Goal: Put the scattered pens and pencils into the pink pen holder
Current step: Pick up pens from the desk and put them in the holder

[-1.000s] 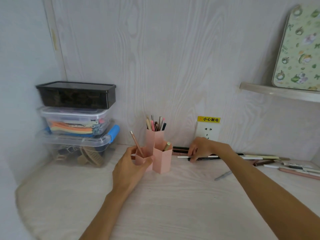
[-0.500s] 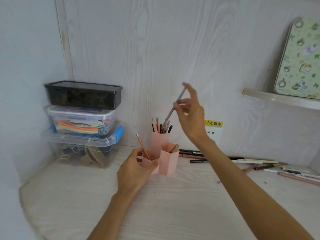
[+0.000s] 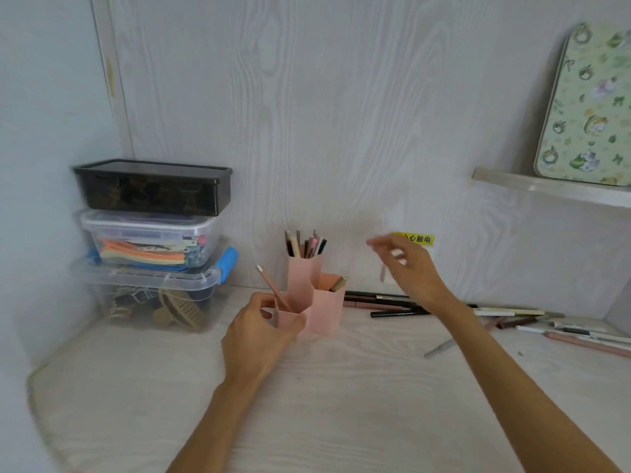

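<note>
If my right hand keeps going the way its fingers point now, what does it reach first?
The right hand is blurred, its fingers pointing left toward the tall pink hexagonal pen holder. It would probably meet the pens and pencils sticking out of it first, though depth is unclear.

Three storage boxes are stacked at the left wall: a dark lidded box (image 3: 153, 187) on top, a clear box of coloured sheets (image 3: 146, 240) beneath, and a clear bin with blue latch (image 3: 150, 295) at bottom. A yellow warning label (image 3: 418, 238) marks the back panel. A patterned green tin (image 3: 587, 107) leans on the shelf (image 3: 546, 189)
</note>
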Motion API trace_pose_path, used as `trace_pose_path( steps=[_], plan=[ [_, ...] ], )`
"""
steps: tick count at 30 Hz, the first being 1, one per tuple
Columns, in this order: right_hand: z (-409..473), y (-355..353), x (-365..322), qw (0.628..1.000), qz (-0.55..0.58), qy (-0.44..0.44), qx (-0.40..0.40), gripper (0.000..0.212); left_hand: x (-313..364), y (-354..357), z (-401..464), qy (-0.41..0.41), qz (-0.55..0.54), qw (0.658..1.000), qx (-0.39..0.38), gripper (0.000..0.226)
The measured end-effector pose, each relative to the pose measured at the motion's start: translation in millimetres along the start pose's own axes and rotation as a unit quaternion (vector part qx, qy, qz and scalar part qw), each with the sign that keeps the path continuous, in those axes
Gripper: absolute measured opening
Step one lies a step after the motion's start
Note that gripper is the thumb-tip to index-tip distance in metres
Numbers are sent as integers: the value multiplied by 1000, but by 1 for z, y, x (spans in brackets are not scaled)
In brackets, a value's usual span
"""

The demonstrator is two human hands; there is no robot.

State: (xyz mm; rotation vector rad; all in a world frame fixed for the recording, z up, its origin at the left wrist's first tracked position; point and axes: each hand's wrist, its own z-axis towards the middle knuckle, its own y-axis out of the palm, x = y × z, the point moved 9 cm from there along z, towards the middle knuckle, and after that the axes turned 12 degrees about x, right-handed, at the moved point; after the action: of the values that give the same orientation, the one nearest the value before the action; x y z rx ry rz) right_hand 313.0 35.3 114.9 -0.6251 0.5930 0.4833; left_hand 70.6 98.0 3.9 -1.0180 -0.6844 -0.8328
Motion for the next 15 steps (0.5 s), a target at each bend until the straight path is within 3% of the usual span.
trace_pose_path(
  steps=[2,4,6,9,11,13,15],
  plan=[
    [-14,-18,42,988,-88,59,-111,28,0,-2,1,-3,-1,1000,12,47],
    [-44,-31,80,938,-174,124,-271,34,-3,-1,3,-1,4,1000,22,52],
    [-71,-39,100,899,-226,153,-342,25,-10,3,7,-1,18,1000,24,66],
    [-72,-39,113,936,-195,138,-258,28,-9,0,8,-3,20,999,46,86],
    [-68,-26,113,958,-189,86,-196,30,2,-15,5,24,3,994,108,84],
    [-69,-5,103,970,-182,20,-159,27,25,-29,-5,112,-3,979,172,69],
    [-73,14,87,978,-153,-11,-140,32,51,-27,-21,213,-23,962,170,44]
  ],
)
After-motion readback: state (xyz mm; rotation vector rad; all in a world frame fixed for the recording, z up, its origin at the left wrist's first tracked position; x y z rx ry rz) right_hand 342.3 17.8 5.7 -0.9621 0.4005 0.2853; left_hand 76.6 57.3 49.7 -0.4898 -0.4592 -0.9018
